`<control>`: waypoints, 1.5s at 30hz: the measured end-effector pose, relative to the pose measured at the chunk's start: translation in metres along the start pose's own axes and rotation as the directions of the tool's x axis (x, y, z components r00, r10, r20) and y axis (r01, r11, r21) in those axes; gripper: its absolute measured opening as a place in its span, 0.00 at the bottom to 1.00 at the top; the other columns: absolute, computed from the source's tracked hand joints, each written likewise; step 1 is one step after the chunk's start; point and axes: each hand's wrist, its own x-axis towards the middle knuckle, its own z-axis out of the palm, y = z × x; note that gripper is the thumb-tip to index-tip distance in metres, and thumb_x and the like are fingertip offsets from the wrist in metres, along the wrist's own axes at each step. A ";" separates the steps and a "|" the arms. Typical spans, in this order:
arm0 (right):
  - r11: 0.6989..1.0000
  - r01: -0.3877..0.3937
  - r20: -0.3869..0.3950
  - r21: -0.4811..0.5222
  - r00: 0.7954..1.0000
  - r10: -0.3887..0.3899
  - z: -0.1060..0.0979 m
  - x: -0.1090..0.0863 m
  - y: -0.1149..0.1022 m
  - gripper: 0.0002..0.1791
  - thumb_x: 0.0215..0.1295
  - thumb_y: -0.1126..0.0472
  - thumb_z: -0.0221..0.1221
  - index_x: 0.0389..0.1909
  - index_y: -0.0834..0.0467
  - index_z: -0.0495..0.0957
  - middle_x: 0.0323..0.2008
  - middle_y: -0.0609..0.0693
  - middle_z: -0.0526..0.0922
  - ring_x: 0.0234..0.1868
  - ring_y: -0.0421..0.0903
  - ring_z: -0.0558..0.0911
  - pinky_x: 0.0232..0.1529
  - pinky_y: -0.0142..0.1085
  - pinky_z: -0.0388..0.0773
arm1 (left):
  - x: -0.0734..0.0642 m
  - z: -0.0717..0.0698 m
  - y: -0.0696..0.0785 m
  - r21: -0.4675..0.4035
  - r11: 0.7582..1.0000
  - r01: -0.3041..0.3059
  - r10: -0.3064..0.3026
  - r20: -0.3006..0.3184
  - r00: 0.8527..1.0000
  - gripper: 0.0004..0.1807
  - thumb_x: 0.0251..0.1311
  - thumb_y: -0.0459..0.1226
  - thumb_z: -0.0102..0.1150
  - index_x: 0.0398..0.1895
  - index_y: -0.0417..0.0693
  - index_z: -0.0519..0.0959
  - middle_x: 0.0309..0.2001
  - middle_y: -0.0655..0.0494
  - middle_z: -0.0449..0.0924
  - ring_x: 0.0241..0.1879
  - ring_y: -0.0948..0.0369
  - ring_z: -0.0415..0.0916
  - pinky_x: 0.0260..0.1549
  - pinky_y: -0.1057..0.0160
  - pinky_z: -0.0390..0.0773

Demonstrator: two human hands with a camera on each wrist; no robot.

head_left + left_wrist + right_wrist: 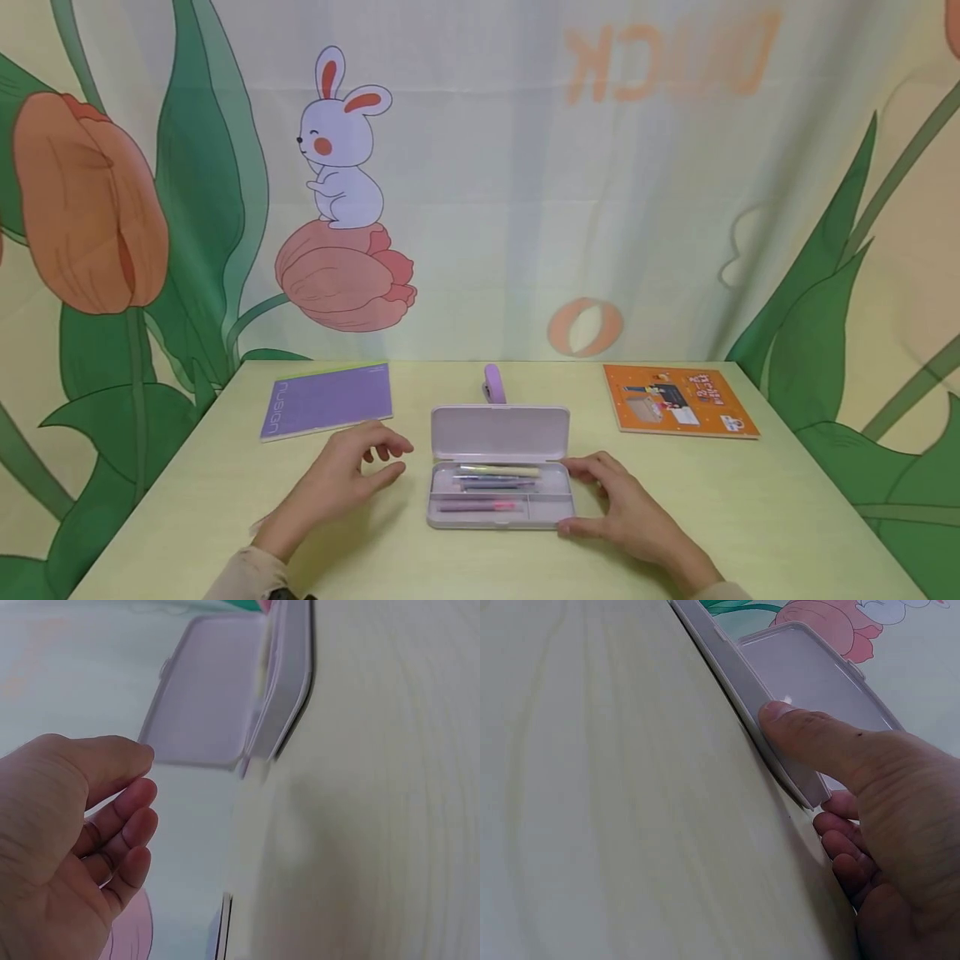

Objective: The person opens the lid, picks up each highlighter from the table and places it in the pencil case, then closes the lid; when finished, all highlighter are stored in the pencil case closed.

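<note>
A pale lilac pencil case (pixel 501 526) lies on the table with its lid (pixel 500 433) raised at the back. Several pens (pixel 495 482) are in its rear compartment, and a pinkish pen (pixel 477 506) lies in the front left one. My right hand (pixel 626 512) grips the case's right end, thumb at the front corner and fingers at the back. In the right wrist view the thumb (pixel 810 735) presses on the case's side. My left hand (pixel 348 475) hovers left of the case, fingers loosely bent, holding nothing; the left wrist view shows a gap between its thumb and fingers.
A purple notebook (pixel 330 402) lies at the back left. Behind the case stands a purple object (pixel 492 383), perhaps a stapler. An orange booklet (pixel 681 401) lies at the back right. A printed curtain (pixel 480 208) hangs behind the table.
</note>
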 end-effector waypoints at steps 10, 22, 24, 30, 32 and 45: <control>1.000 0.000 0.010 0.006 1.000 0.000 0.002 0.001 -0.001 0.48 0.54 0.35 0.84 0.74 0.47 0.79 0.57 0.41 0.78 0.59 0.45 0.77 0.64 0.38 0.78 | -0.032 -0.033 -0.026 0.027 0.992 0.124 -0.121 -0.094 0.988 0.14 0.65 0.29 0.77 0.49 0.56 0.91 0.44 0.63 0.89 0.41 0.65 0.80 0.41 0.63 0.82; 1.000 0.008 -0.004 -0.006 1.000 -0.008 0.001 0.002 0.002 0.48 0.53 0.34 0.84 0.74 0.46 0.79 0.59 0.41 0.79 0.59 0.44 0.77 0.64 0.39 0.79 | -0.053 -0.049 -0.051 0.026 0.967 0.253 -0.249 -0.093 0.964 0.11 0.67 0.32 0.78 0.50 0.50 0.91 0.45 0.59 0.89 0.41 0.66 0.79 0.40 0.65 0.82; 1.000 0.009 0.001 -0.003 1.000 -0.009 0.001 0.002 0.001 0.48 0.53 0.35 0.83 0.74 0.46 0.79 0.59 0.41 0.78 0.59 0.44 0.77 0.64 0.39 0.79 | -0.057 -0.051 -0.054 0.033 0.959 0.282 -0.278 -0.088 0.957 0.11 0.66 0.33 0.79 0.50 0.50 0.91 0.45 0.60 0.89 0.41 0.67 0.78 0.40 0.66 0.82; 1.000 0.004 0.002 -0.001 1.000 -0.004 0.000 0.001 -0.001 0.47 0.53 0.36 0.84 0.73 0.46 0.79 0.58 0.42 0.78 0.59 0.45 0.77 0.63 0.39 0.79 | -0.066 -0.053 -0.061 0.040 0.944 0.328 -0.326 -0.045 0.944 0.11 0.65 0.37 0.81 0.49 0.51 0.90 0.39 0.65 0.85 0.38 0.67 0.78 0.39 0.66 0.82; 1.000 0.000 0.000 -0.001 1.000 0.000 0.000 0.000 -0.001 0.47 0.53 0.36 0.84 0.73 0.46 0.79 0.58 0.42 0.78 0.59 0.45 0.77 0.63 0.39 0.79 | -0.067 -0.054 -0.063 0.043 0.939 0.342 -0.342 -0.017 0.940 0.11 0.66 0.38 0.81 0.49 0.51 0.90 0.38 0.64 0.84 0.37 0.67 0.78 0.39 0.66 0.82; 1.000 -0.015 0.005 -0.003 1.000 0.015 0.000 0.000 -0.003 0.48 0.53 0.36 0.84 0.74 0.45 0.79 0.58 0.41 0.78 0.59 0.44 0.77 0.63 0.38 0.79 | -0.070 -0.057 -0.070 0.086 0.917 0.390 -0.395 0.058 0.917 0.09 0.66 0.34 0.79 0.47 0.48 0.90 0.37 0.62 0.83 0.36 0.64 0.75 0.35 0.67 0.78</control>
